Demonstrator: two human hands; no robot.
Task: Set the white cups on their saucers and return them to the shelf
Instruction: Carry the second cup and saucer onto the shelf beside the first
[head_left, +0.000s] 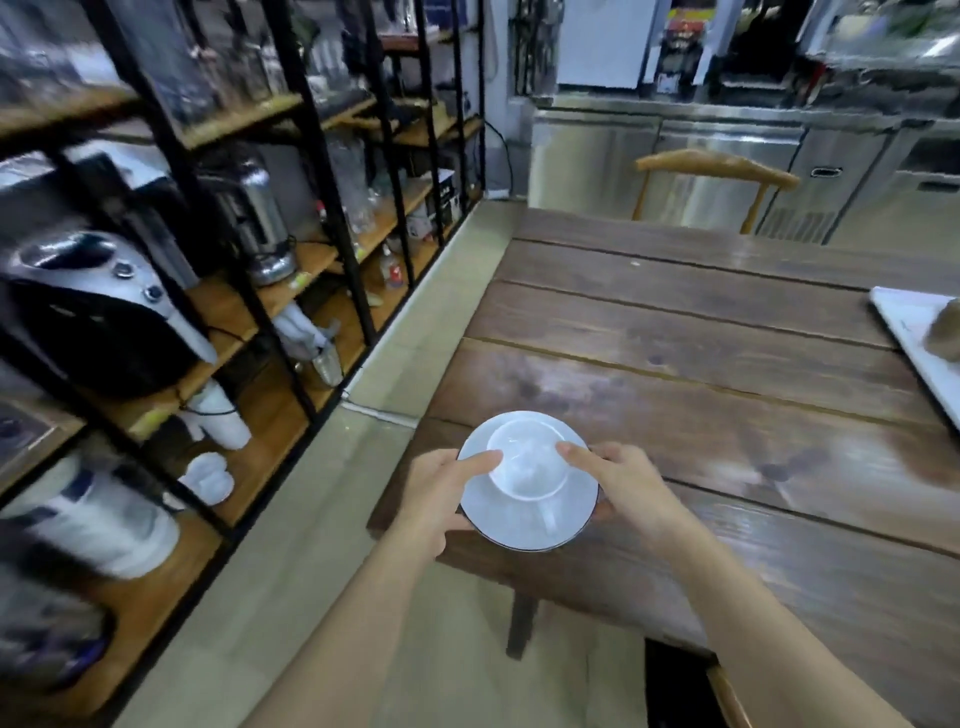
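A white cup (527, 460) sits on a white saucer (519, 525) with a dark rim, its handle pointing toward me. The pair is over the near left corner of the wooden table (727, 374). My left hand (441, 493) grips the saucer's left edge, thumb resting against the cup's rim. My right hand (618, 480) holds the right edge, thumb also on the rim. The black metal shelf (291, 171) with wooden boards stands to the left across a narrow aisle. More white cups (208, 475) lie on a low shelf board.
The shelf carries a coffee machine (98, 306), a steel urn (254, 208), glassware and bottles. A white tray (914, 338) lies at the table's right edge. A wooden chair (717, 171) stands behind the table, with steel counters beyond. The tiled aisle (395, 364) runs between shelf and table.
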